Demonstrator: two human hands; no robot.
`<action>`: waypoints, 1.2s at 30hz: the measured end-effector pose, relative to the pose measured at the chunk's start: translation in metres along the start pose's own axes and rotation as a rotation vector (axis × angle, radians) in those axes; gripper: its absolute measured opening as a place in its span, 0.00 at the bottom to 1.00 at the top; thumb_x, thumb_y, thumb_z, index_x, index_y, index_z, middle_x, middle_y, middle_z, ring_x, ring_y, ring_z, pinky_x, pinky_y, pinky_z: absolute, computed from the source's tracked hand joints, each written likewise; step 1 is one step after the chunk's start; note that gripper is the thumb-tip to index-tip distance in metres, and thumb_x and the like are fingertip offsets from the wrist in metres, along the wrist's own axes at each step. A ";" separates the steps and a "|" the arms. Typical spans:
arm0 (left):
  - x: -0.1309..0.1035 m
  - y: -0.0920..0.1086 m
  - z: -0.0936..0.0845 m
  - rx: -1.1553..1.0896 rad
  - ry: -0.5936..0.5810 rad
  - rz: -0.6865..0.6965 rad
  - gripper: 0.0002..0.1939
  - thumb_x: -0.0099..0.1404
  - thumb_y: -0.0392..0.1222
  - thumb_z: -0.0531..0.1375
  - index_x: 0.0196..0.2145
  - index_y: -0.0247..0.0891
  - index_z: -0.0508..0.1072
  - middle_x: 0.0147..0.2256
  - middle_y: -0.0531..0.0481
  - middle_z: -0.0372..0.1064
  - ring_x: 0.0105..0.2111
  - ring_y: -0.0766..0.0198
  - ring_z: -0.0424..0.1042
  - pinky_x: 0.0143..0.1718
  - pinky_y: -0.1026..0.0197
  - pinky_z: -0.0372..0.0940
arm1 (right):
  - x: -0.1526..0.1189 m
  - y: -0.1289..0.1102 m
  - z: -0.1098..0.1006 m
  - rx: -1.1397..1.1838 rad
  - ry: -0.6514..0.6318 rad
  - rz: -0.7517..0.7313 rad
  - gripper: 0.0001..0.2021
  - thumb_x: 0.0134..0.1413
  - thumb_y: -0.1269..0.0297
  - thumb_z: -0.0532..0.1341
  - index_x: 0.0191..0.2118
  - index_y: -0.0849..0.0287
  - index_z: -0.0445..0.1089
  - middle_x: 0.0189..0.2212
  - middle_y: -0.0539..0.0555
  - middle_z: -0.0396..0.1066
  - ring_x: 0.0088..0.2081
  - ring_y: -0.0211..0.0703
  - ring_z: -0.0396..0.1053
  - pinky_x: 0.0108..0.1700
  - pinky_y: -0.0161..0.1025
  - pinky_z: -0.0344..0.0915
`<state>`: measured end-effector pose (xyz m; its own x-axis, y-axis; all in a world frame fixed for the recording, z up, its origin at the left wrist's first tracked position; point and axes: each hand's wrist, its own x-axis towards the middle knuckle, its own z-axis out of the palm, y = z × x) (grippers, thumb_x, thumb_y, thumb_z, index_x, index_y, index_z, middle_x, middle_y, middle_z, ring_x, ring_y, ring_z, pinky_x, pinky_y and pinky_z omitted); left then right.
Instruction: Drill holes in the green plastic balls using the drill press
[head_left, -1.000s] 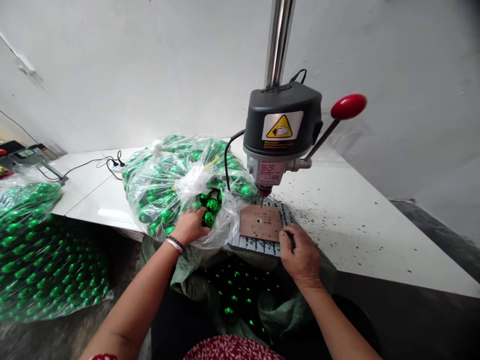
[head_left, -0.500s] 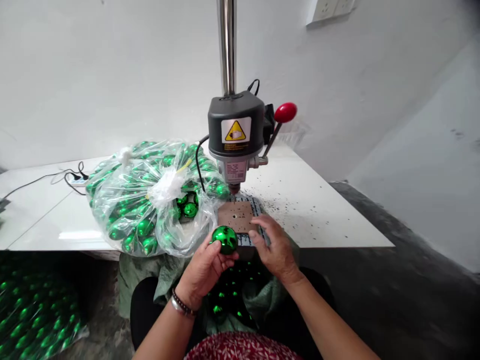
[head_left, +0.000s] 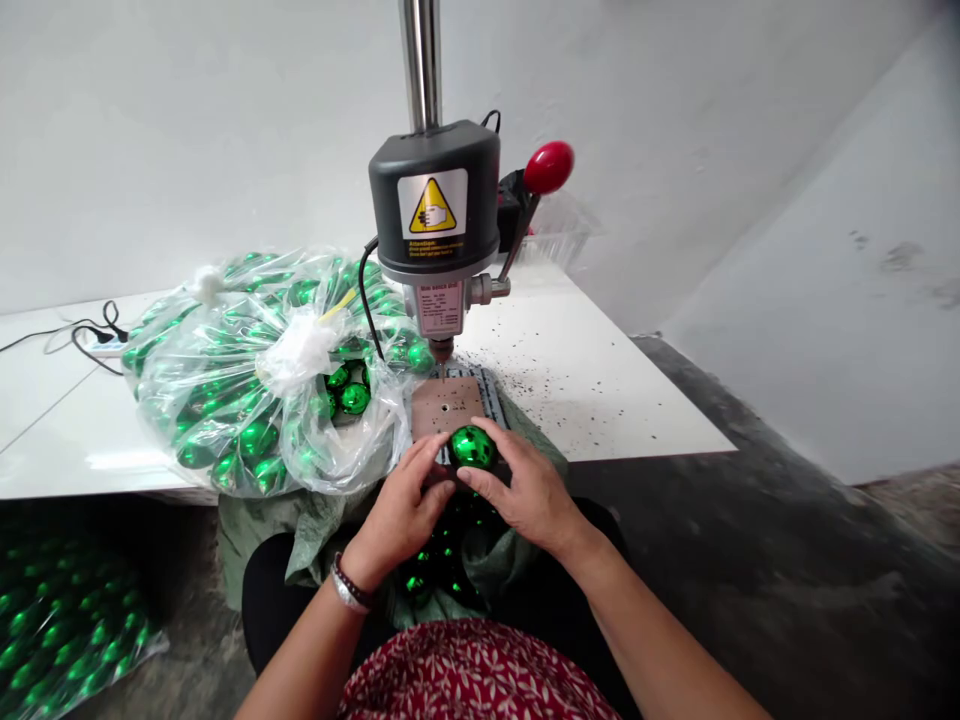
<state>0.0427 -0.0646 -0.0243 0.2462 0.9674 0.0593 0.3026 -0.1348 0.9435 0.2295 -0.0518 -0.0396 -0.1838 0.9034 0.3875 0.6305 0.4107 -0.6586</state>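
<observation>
A shiny green Christmas ball [head_left: 472,447] is gripped between the thumb and fingers of my right hand [head_left: 529,490], at the front edge of the drilling base. My left hand [head_left: 405,508] is just left of the ball, thumb and fingers apart; whether a fingertip still touches the ball I cannot tell. Beyond them lies a brown board [head_left: 431,408] with a small hole, under the bit of a bench drill [head_left: 435,205]. The drill's lever ends in a red knob [head_left: 549,167]. More green balls sit in a green cloth [head_left: 495,560] on my lap.
A clear plastic bag [head_left: 225,400] full of green balls stands left of the drill, its mouth open. Dark shavings lie on the white table [head_left: 600,400]. Another bag of green balls [head_left: 67,610] is on the floor at left. A black cable [head_left: 365,290] hangs beside the drill.
The ball has passed from my left hand to my right. My left fingers have loosened from around it. The camera view has shifted, so the drill appears further left and higher.
</observation>
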 end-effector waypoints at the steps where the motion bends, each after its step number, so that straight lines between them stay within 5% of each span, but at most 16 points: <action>1: 0.003 0.000 0.000 0.073 -0.005 0.056 0.29 0.60 0.41 0.63 0.59 0.43 0.67 0.60 0.43 0.63 0.56 0.52 0.65 0.63 0.47 0.56 | 0.003 -0.001 -0.003 0.004 -0.033 0.028 0.28 0.55 0.47 0.58 0.58 0.55 0.63 0.52 0.58 0.70 0.53 0.48 0.70 0.54 0.48 0.70; 5: 0.021 -0.003 0.005 0.236 0.026 0.142 0.30 0.58 0.38 0.64 0.58 0.42 0.66 0.58 0.41 0.65 0.59 0.52 0.64 0.62 0.48 0.58 | 0.017 -0.005 -0.003 0.042 -0.145 0.102 0.27 0.55 0.50 0.59 0.59 0.53 0.63 0.52 0.56 0.71 0.53 0.48 0.70 0.54 0.48 0.69; 10: 0.054 -0.006 -0.001 0.422 0.083 0.231 0.26 0.56 0.33 0.62 0.54 0.38 0.67 0.53 0.41 0.69 0.54 0.54 0.68 0.57 0.48 0.63 | 0.041 -0.004 0.003 0.067 -0.139 0.176 0.25 0.56 0.56 0.59 0.59 0.55 0.63 0.53 0.57 0.70 0.53 0.46 0.70 0.55 0.46 0.68; 16: 0.074 0.002 -0.011 0.492 0.077 0.094 0.20 0.55 0.41 0.65 0.45 0.35 0.70 0.40 0.44 0.73 0.40 0.55 0.72 0.44 0.54 0.68 | 0.063 0.000 0.001 0.128 -0.143 0.228 0.16 0.56 0.63 0.57 0.49 0.52 0.73 0.49 0.52 0.73 0.51 0.42 0.72 0.56 0.42 0.69; 23: 0.084 0.001 -0.015 0.382 0.287 -0.106 0.19 0.58 0.48 0.61 0.46 0.37 0.72 0.40 0.47 0.75 0.40 0.58 0.72 0.44 0.58 0.65 | 0.052 0.007 -0.006 0.168 -0.016 0.355 0.17 0.57 0.57 0.55 0.49 0.53 0.73 0.46 0.53 0.75 0.46 0.42 0.73 0.51 0.43 0.69; 28: 0.095 -0.012 -0.015 0.246 0.290 -0.138 0.19 0.60 0.54 0.59 0.43 0.39 0.74 0.39 0.49 0.75 0.40 0.59 0.72 0.43 0.60 0.65 | 0.039 0.016 -0.020 0.209 0.036 0.412 0.17 0.56 0.53 0.55 0.45 0.55 0.74 0.39 0.54 0.76 0.40 0.39 0.73 0.45 0.39 0.69; 36: 0.096 -0.011 -0.008 0.264 0.266 -0.128 0.18 0.58 0.51 0.61 0.44 0.40 0.74 0.37 0.51 0.75 0.38 0.61 0.72 0.42 0.62 0.65 | 0.027 0.024 -0.023 0.230 0.034 0.452 0.18 0.56 0.52 0.54 0.44 0.55 0.74 0.33 0.53 0.76 0.34 0.37 0.72 0.38 0.36 0.67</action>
<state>0.0560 0.0313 -0.0262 -0.0453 0.9971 0.0617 0.5505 -0.0267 0.8344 0.2568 -0.0198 -0.0304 0.0957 0.9942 0.0493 0.4580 0.0000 -0.8890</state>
